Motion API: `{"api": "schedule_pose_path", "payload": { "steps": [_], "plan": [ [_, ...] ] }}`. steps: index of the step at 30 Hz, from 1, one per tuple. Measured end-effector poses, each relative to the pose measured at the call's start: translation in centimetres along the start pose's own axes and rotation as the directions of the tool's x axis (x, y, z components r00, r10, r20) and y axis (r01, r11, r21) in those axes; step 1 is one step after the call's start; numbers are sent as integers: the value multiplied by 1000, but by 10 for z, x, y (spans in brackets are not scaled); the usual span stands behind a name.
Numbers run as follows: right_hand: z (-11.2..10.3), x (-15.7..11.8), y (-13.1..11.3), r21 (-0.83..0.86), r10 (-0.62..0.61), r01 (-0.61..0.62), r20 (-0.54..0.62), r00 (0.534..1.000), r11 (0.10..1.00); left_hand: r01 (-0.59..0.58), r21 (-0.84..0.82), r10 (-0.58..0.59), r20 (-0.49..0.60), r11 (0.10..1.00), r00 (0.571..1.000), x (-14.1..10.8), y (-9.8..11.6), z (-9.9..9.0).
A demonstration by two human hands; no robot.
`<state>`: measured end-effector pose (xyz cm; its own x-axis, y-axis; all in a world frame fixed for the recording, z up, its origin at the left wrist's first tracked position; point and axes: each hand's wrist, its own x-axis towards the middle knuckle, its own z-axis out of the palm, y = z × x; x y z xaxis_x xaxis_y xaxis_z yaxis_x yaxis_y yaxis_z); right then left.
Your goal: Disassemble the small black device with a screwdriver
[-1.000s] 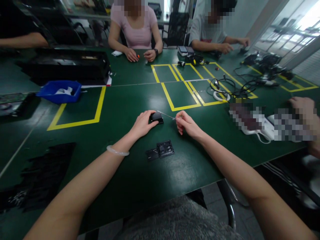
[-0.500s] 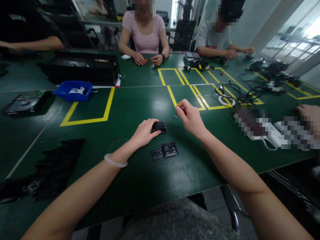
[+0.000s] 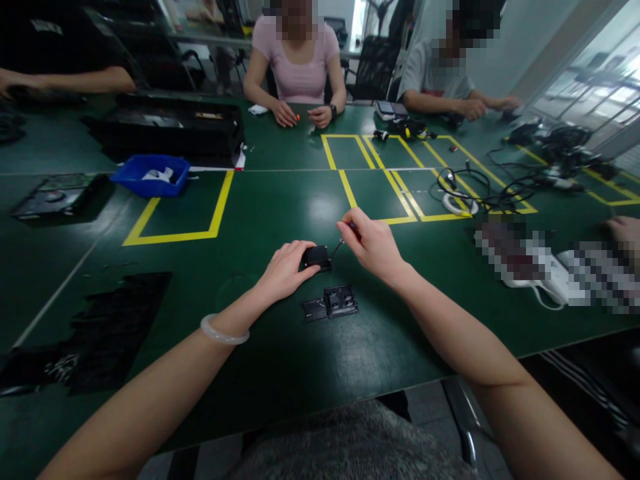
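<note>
My left hand point(image 3: 289, 270) grips a small black plastic box point(image 3: 317, 257) on the green table, thumb at its near side and fingers over its far edge. In my right hand point(image 3: 369, 241) is a thin screwdriver point(image 3: 338, 247), pinched by its handle. Its tip points down at the right side of the box; whether it touches cannot be made out. Just nearer to me lies a flat black plastic part point(image 3: 341, 301) with a recessed inside and a narrower piece on its left.
Left are flat black parts point(image 3: 120, 327), a blue tray point(image 3: 150, 177), a boxy device point(image 3: 60, 197) and a long black case point(image 3: 175, 130). Cables point(image 3: 480, 187) and a white power strip point(image 3: 550, 280) lie right. Co-workers sit across the table; another person's hand point(image 3: 625, 230) is at right.
My right hand has moved left and slightly down, bringing the screwdriver closer to the box. My left hand keeps its hold. The whole view has shifted a little.
</note>
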<state>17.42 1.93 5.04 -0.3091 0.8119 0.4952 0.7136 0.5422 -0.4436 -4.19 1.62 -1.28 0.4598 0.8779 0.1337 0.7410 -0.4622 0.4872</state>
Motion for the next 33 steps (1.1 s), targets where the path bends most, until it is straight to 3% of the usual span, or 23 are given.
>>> {"api": "schedule_pose_path", "payload": {
  "steps": [14,23,28,33],
  "plan": [
    [2,-1,-1,-95,-21,23,27,999,995,14,-13,-14,16,1000,1000,1,2,-1],
    [-4,-1,-13,-326,17,20,111,994,945,-11,11,11,-9,1000,1000,2,0,3],
    [-12,0,-19,-204,-62,111,232,971,973,-3,13,3,0,1000,1000,3,-1,3],
    [-15,-2,-19,-224,-55,104,215,975,969,-19,-2,19,0,1000,1000,4,-2,2]
  ]
}}
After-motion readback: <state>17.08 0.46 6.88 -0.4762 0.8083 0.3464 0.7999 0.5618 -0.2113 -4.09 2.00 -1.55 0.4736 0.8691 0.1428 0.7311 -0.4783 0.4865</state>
